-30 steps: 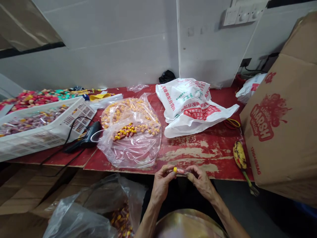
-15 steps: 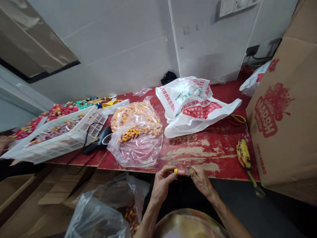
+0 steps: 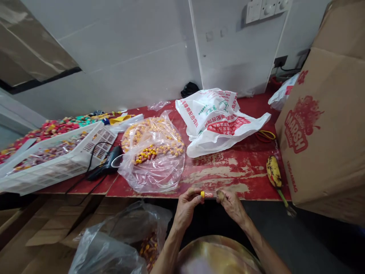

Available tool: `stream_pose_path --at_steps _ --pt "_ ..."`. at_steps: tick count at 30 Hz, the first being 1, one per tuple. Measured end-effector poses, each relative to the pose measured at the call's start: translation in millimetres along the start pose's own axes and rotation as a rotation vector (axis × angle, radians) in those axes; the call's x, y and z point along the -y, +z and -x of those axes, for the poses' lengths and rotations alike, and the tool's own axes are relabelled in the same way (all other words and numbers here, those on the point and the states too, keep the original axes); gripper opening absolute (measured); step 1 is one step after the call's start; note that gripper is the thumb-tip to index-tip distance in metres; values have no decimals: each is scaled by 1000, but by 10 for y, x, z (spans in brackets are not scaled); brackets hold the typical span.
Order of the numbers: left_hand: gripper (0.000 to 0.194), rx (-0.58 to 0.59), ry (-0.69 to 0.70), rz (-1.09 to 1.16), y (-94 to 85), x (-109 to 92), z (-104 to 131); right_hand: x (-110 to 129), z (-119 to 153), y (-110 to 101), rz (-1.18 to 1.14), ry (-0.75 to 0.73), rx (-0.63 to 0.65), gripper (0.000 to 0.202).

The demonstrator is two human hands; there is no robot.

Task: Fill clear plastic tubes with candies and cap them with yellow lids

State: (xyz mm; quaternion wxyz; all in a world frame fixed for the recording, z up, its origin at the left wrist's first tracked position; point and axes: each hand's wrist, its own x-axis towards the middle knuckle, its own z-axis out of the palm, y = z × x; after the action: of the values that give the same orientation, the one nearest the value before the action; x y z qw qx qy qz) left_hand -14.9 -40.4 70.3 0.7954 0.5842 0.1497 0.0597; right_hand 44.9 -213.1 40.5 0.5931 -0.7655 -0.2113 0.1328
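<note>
Between my two hands, just off the front edge of the red table (image 3: 222, 171), is a small tube (image 3: 208, 195) with a yellow cap and a reddish body. My left hand (image 3: 188, 205) pinches it at the capped end. The fingers of my right hand (image 3: 229, 203) are closed at its other end; what they grip there is too small to tell. Farther back, a clear plastic bag (image 3: 154, 177) of similar yellow-and-red pieces lies on the table. Below my hands is a round metallic surface (image 3: 216, 257).
A white printed bag (image 3: 211, 118), a banana (image 3: 274, 172) and a large carton (image 3: 327, 133) stand to the right. At left are a white basket (image 3: 57, 171) of wrapped pieces and a black corded tool (image 3: 110, 163). An open plastic bag (image 3: 108, 247) hangs below the table edge.
The view has shifted a little to the right, so the table things appear farther left. Both hands keep their hold around the small tube.
</note>
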Motion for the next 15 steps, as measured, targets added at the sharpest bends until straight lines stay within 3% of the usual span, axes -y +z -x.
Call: stream_pose_path --at_steps 3,8,11,15 --pt "18 14 6 7 -4 -4 -53 20 25 -2 -32 9 -15 37" --pt "15 40 26 17 -67 -5 -103 52 -48 24 5 33 -6 40" --pt "16 7 37 40 -141 -10 -115 71 -141 63 78 34 19 48" --pt "18 -56 23 70 -230 -20 -141 120 -248 116 20 22 106 36"
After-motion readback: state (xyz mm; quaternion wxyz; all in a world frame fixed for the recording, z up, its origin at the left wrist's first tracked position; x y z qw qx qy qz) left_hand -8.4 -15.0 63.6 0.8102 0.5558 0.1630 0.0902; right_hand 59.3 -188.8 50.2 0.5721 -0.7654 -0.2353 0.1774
